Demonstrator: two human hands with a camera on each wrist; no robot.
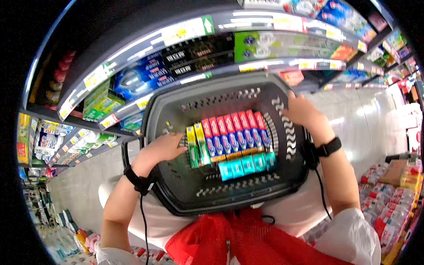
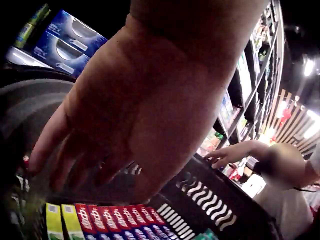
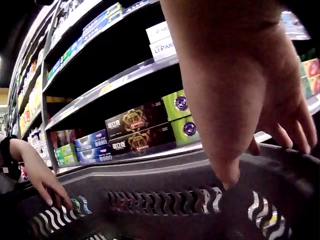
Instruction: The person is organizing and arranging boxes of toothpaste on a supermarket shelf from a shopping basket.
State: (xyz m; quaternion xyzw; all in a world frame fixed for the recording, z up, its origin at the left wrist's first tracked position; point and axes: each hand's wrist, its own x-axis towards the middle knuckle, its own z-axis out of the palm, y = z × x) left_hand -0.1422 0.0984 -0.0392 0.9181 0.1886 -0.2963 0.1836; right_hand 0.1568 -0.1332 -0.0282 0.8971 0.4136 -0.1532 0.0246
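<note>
A black basket [image 1: 176,201] holds a row of red-and-blue boxes [image 1: 238,134], two yellow-and-green boxes [image 1: 198,143] to their left, and several teal boxes [image 1: 248,167] below them. My left hand [image 1: 163,148] reaches over the basket's left side, its fingertips beside the yellow-and-green boxes. In the left wrist view that hand [image 2: 145,100] has extended, spread fingers and grips nothing. My right hand [image 1: 305,114] rests on the right rim. In the right wrist view its thumb hangs inside the basket [image 3: 150,175] while the hand's [image 3: 250,95] loosely bent fingers lie over the rim.
Store shelves with price labels [image 1: 181,32] stand just beyond the basket, holding blue boxes [image 1: 141,77], black boxes [image 1: 198,55] and green packs [image 1: 265,46]. The basket is above the person's lap. Packaged goods [image 1: 388,198] are stacked at the right; tiled floor [image 1: 362,110] shows behind.
</note>
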